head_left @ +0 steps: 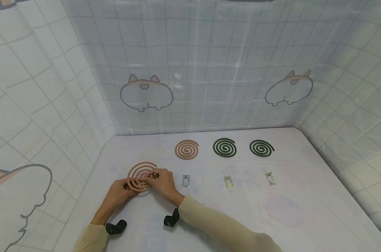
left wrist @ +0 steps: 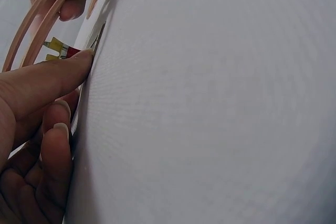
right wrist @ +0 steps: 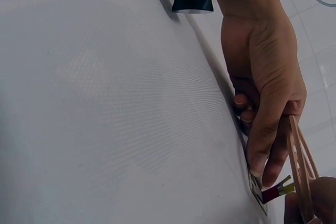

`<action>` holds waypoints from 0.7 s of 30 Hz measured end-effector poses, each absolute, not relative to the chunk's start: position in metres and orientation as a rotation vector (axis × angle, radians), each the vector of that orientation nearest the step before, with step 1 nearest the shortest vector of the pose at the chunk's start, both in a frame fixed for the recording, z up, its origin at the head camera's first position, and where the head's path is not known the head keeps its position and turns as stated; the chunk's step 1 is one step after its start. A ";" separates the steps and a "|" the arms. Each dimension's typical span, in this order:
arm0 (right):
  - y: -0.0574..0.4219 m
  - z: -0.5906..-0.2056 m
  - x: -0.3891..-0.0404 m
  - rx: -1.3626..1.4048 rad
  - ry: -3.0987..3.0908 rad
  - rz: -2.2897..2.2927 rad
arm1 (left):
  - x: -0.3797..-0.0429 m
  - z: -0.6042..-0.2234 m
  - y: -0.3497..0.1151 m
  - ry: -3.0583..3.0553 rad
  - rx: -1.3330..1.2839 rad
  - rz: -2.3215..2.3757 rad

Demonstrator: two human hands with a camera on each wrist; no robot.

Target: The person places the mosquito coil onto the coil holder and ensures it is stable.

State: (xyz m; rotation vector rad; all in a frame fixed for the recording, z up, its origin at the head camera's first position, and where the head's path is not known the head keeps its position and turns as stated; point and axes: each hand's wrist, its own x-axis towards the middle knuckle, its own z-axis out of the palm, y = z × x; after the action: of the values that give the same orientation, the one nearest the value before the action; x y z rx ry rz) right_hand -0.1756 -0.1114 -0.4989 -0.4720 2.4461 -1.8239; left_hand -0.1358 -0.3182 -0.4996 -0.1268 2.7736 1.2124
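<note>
A brown mosquito coil is held tilted above the table at the left in the head view. My right hand pinches it near its centre. Below it, my left hand holds a small metal coil stand by its edge, low against the tabletop. From the stand rises a red and yellow prong, close to the coil in the right wrist view. I cannot tell whether prong and coil touch. The coil hides most of the stand in the head view.
Along the back lie another brown coil and two green coils, one in the middle and one at the right. In front of them lie a silver stand, a yellowish stand and another silver stand. Patterned walls surround the white table.
</note>
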 end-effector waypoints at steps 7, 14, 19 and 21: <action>-0.114 -0.501 -0.175 -0.454 2.447 -1.815 | -0.135 -0.499 -0.319 2.790 -0.114 1.209; -0.115 -0.499 -0.173 -0.439 2.443 -1.829 | -0.134 -0.498 -0.318 2.777 -0.136 1.218; -0.114 -0.500 -0.173 -0.447 2.442 -1.845 | -0.134 -0.497 -0.318 2.771 -0.134 1.220; -0.114 -0.500 -0.174 -0.448 2.446 -1.847 | -0.134 -0.497 -0.318 2.766 -0.138 1.220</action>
State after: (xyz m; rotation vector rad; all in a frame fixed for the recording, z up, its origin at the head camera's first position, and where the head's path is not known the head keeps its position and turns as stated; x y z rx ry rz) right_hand -0.1737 -0.1141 -0.5002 -0.4484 2.4460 -1.8468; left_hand -0.1337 -0.3175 -0.4966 -0.1379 2.7659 1.2200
